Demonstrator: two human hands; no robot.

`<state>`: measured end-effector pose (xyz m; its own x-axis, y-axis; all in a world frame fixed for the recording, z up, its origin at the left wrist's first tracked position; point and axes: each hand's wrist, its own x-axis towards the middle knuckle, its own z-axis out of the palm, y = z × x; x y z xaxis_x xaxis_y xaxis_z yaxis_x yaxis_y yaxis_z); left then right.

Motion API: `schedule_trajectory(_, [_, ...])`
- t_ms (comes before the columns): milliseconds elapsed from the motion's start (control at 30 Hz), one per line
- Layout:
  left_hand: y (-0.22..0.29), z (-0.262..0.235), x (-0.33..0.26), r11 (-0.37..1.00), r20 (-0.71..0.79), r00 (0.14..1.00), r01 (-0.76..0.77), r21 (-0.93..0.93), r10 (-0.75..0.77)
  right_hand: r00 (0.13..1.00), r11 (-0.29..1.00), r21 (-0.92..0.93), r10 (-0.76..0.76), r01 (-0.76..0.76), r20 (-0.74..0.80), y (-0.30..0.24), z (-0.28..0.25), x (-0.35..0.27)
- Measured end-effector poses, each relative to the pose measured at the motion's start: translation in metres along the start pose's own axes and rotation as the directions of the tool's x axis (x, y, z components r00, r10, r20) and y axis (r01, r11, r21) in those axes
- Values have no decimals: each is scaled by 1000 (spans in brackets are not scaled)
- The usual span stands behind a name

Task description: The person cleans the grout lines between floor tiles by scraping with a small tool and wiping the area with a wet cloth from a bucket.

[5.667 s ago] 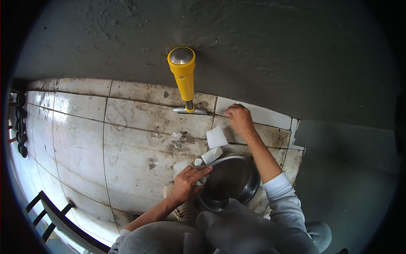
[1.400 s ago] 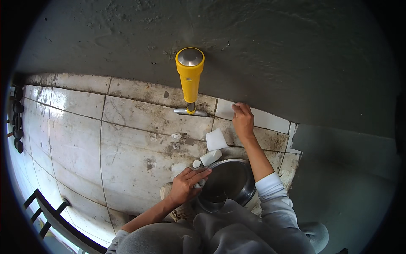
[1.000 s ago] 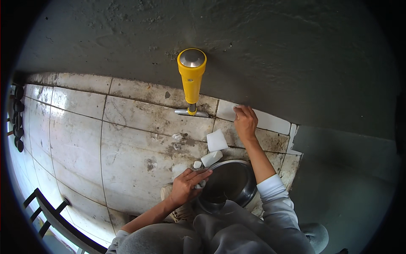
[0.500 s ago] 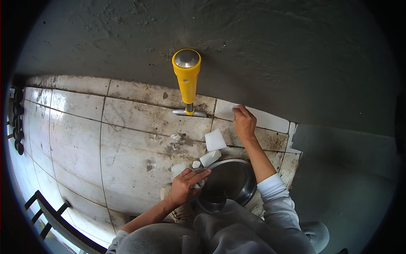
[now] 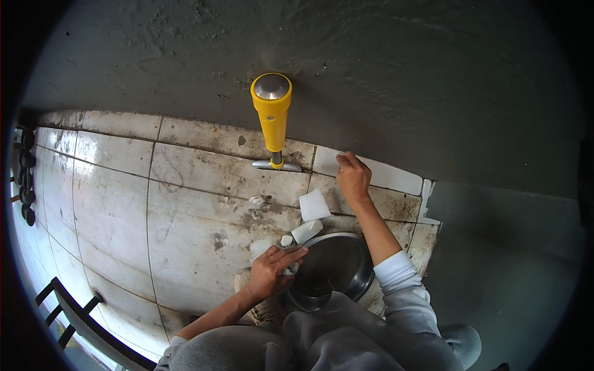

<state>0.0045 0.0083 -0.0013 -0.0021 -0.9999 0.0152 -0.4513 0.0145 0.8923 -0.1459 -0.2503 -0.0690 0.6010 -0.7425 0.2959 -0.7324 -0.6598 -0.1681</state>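
Note:
My right hand (image 5: 354,179) is closed, its fingertips pressed on a clean white tile strip (image 5: 393,175) along the base of the dark wall. What it pinches, if anything, is hidden under the fingers. My left hand (image 5: 270,271) rests by the rim of a round metal basin (image 5: 369,281), fingers curled over a whitish crumpled lump (image 5: 291,268). Just beyond that hand lie a white square pad (image 5: 315,204), a white rounded block (image 5: 307,231) and a small white piece (image 5: 286,240). A scraper (image 5: 273,120) with a yellow handle stands on its metal blade left of my right hand.
Stained pale tiles (image 5: 204,222) spread to the left, with crumbs of white debris (image 5: 257,201) on them. The dark grey wall (image 5: 402,80) runs across the far side. A pair of pale work gloves or cloth (image 5: 266,311) lies beside the basin. Black metal railing (image 5: 86,321) stands at lower left.
My right hand has slid slightly left along the white strip. My left hand, the scraper and the white pieces are practically where they were.

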Motion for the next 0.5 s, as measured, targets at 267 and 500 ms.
schedule_trajectory(267, [-3,1,-1,1000,-1,1000,-6,-2,6,997,999,0,37,-37,69,-4,-1,7])
schedule_trajectory(500, [-4,0,-3,1000,25,1000,-4,-10,4,995,989,117,93,-96,31,-7,-2,-3])
